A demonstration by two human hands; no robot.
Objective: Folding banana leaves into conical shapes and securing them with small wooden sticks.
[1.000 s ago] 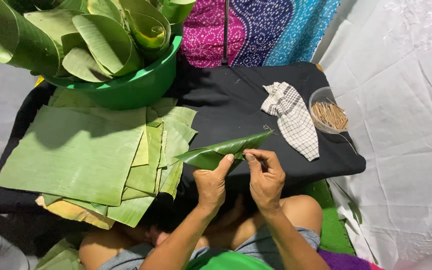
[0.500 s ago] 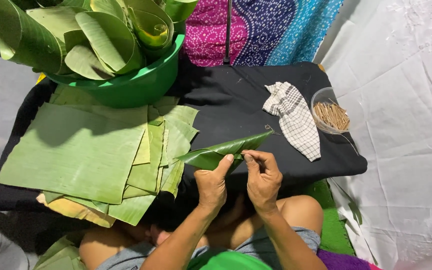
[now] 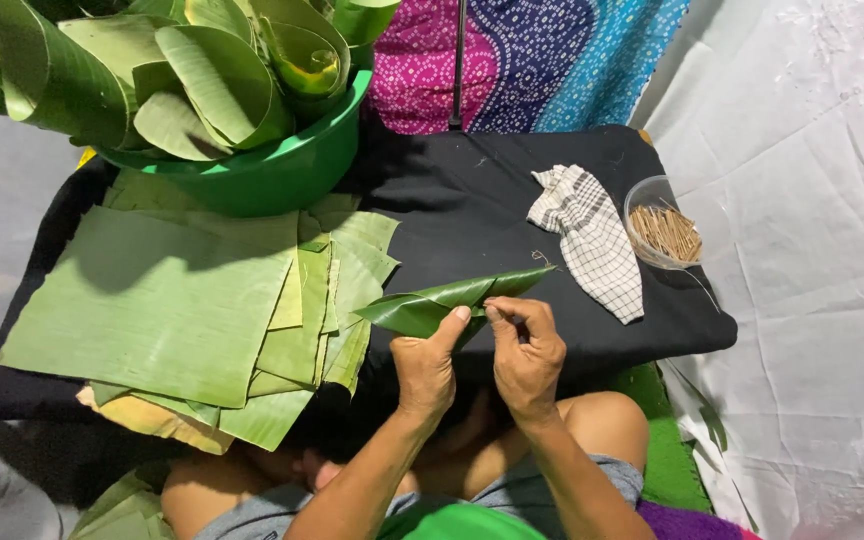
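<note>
Both hands are working at the lower centre of the frame, over the near edge of the black table. The left hand is gripping the folded banana leaf, its thumb pressing against the leaf's lower edge. The right hand is pinching the same leaf just beside that thumb, fingertips closed on the fold. The leaf is lying nearly level, pointing toward the upper right. A stack of flat leaf sheets is covering the table's left side, and behind it a green basin is holding rolled leaves. At centre right, a checked cloth is lying beside a clear bowl of thin sticks.
</note>
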